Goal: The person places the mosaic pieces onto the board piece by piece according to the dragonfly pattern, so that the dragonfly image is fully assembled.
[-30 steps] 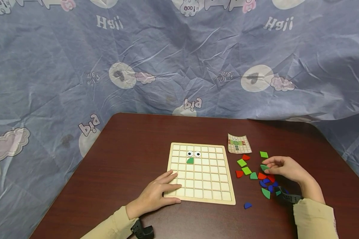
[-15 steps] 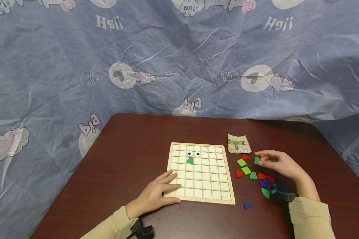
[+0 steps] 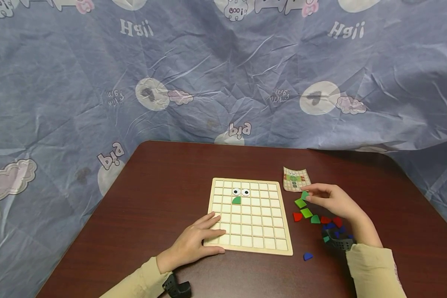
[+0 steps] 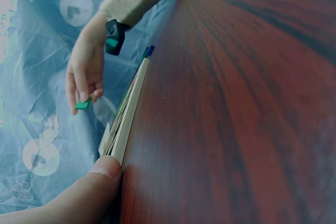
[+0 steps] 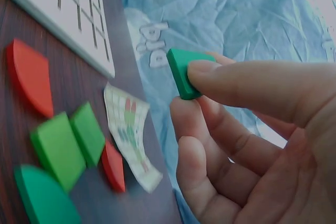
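Note:
My right hand (image 3: pixel 331 200) pinches a green quarter-circle tile (image 5: pixel 184 72) between thumb and fingers, raised above the table near the pattern card (image 3: pixel 296 179). In the right wrist view the other fingers curl loosely below the tile. My left hand (image 3: pixel 193 242) rests with spread fingers on the lower left corner of the pale wooden grid board (image 3: pixel 257 218); the left wrist view shows the thumb (image 4: pixel 105 169) at the board's edge. On the board sit two round eye tiles (image 3: pixel 241 192), and just under the left one lies a green quarter-circle tile (image 3: pixel 236 200).
Right of the board lie two lime-green square tiles (image 3: pixel 303 208), a red tile (image 3: pixel 297 217) and a green tile (image 3: pixel 315 219). A heap of blue tiles (image 3: pixel 329 226) is partly hidden by the right wrist camera (image 3: pixel 339 242). One blue tile (image 3: pixel 308 256) lies apart, nearer me.
My right hand has carried the green tile left and slightly away from me, from over the loose tiles to beside the pattern card. The left hand has stayed on the board.

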Demonstrator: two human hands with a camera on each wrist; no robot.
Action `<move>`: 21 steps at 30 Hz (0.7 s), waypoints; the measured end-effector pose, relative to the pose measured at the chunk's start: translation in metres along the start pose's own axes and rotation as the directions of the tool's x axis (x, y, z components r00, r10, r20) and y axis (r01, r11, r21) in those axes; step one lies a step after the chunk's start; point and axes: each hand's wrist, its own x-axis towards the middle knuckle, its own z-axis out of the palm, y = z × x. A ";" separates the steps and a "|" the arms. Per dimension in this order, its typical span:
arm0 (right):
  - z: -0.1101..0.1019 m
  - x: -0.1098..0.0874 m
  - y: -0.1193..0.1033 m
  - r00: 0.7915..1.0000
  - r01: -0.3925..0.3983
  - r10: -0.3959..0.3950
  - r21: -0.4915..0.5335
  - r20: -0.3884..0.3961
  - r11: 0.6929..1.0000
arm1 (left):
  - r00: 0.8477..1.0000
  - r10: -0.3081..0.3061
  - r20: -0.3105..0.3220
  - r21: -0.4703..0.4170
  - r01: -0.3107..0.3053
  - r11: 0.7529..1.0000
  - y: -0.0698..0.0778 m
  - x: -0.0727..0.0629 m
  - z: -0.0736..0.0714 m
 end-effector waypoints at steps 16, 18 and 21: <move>0.024 0.027 -0.032 1.000 -0.017 0.014 0.128 0.025 0.992 | 1.000 -0.010 0.003 0.000 0.010 1.000 0.001 0.000 0.001; 0.027 0.031 -0.036 0.999 -0.023 0.019 0.148 0.027 0.989 | 1.000 -0.009 0.002 -0.002 0.009 1.000 0.001 0.000 0.001; 0.033 0.036 -0.041 0.999 -0.042 0.037 0.174 0.032 0.984 | 1.000 -0.009 0.004 -0.002 0.009 1.000 0.001 0.000 0.001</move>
